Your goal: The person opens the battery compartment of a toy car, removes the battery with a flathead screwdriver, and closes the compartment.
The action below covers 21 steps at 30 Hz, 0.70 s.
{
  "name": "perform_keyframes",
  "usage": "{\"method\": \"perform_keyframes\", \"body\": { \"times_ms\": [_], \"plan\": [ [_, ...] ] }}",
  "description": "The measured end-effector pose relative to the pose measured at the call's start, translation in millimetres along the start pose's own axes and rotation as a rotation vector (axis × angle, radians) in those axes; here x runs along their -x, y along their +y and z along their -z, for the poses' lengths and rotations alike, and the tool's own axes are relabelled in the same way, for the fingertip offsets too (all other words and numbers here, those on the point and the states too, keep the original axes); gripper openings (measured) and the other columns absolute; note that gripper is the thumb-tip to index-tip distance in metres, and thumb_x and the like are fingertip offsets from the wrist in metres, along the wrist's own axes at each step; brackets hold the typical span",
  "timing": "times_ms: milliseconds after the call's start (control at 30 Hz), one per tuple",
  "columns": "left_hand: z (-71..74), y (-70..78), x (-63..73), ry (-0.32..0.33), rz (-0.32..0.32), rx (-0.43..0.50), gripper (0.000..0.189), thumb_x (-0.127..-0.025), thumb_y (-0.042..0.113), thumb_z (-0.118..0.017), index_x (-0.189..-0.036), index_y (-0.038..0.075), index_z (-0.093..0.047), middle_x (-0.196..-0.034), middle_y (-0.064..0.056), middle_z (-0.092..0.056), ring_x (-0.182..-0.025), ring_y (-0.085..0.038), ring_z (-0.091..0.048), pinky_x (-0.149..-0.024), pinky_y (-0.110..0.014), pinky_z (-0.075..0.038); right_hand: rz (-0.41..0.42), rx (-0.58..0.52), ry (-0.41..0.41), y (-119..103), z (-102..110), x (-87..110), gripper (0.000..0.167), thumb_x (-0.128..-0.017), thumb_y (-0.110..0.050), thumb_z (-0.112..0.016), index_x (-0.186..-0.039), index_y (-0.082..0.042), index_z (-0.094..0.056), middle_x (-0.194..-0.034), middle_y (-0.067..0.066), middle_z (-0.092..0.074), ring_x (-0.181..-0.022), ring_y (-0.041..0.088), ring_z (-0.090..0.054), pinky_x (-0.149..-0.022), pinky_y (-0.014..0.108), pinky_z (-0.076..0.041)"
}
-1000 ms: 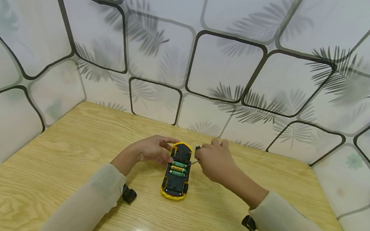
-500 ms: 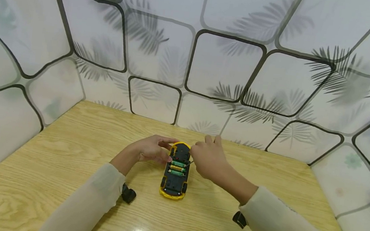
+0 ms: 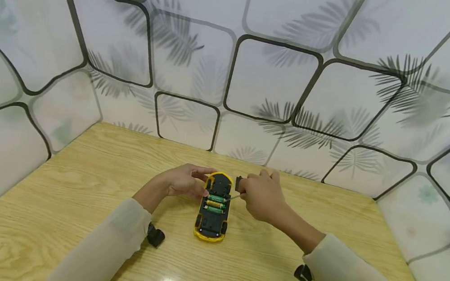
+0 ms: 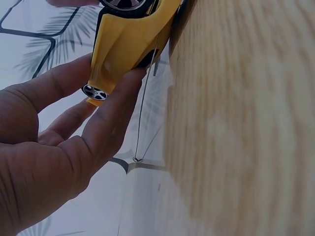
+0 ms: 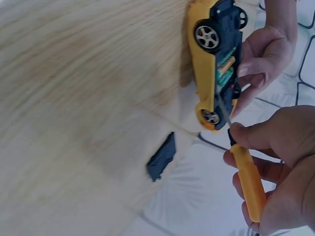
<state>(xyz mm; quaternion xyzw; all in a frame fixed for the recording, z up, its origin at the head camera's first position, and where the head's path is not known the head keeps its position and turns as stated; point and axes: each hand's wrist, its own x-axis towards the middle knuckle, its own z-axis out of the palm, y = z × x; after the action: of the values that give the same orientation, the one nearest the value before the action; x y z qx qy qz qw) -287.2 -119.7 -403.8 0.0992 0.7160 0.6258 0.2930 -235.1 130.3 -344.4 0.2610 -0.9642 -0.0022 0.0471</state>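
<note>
A yellow toy car (image 3: 212,225) lies upside down on the table, its black underside facing up. Three batteries (image 3: 215,204), green and gold, sit in the uncovered compartment. My left hand (image 3: 183,182) grips the car by its left side, with the thumb near the batteries; the wheel and yellow body (image 4: 115,44) show between its fingers in the left wrist view. In my right hand (image 3: 265,199) is a screwdriver (image 5: 248,182) with an orange-yellow handle. Its thin shaft slants into the compartment, the tip at the end of the green battery nearest the front.
A small black cover (image 5: 162,157) lies on the wooden table (image 3: 110,238), just beyond my right hand. Patterned fabric walls (image 3: 271,81) rise along the back and both sides. Each wrist carries a small black camera (image 3: 155,235).
My right hand first shifted left towards the car, then drew back right, so the black cover shows again. The screwdriver tip stays at the batteries. My left hand and the car hold still.
</note>
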Motion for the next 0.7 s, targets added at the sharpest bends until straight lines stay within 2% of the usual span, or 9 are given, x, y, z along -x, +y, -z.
{"method": "perform_keyframes", "body": {
  "times_ms": [267, 533, 700],
  "plan": [
    [-0.4, 3.3, 1.8, 0.006, 0.016, 0.005, 0.079, -0.091, -0.007, -0.072, -0.159, 0.018, -0.042, -0.160, -0.025, -0.030, -0.112, -0.029, -0.068, -0.092, -0.043, -0.059, -0.005, -0.272, 0.135, 20.8, -23.7, 13.1, 0.006, -0.092, -0.015, -0.078, -0.098, -0.016, -0.080, -0.098, -0.003, -0.072, -0.077, 0.018, -0.048, -0.074, 0.045, -0.029],
    [-0.8, 4.6, 3.4, 0.009, 0.022, -0.002, 0.080, -0.091, -0.007, -0.073, -0.159, 0.018, -0.040, -0.160, -0.025, -0.030, -0.109, -0.029, -0.069, -0.092, -0.042, -0.059, 0.003, -0.406, 0.203, 31.5, -42.7, 17.6, 0.006, -0.093, -0.012, -0.077, -0.097, -0.014, -0.080, -0.100, -0.001, -0.075, -0.092, 0.027, -0.060, -0.083, 0.058, -0.034],
    [-2.8, 4.4, 1.4, 0.015, 0.021, -0.011, 0.079, -0.090, -0.007, -0.073, -0.159, 0.018, -0.042, -0.159, -0.025, -0.033, -0.107, -0.028, -0.070, -0.091, -0.041, -0.059, -0.004, -0.473, 0.227, 33.1, -52.7, 19.8, 0.008, -0.091, -0.011, -0.079, -0.095, -0.017, -0.080, -0.100, -0.003, -0.074, -0.095, 0.027, -0.061, -0.087, 0.064, -0.034]
  ]
}}
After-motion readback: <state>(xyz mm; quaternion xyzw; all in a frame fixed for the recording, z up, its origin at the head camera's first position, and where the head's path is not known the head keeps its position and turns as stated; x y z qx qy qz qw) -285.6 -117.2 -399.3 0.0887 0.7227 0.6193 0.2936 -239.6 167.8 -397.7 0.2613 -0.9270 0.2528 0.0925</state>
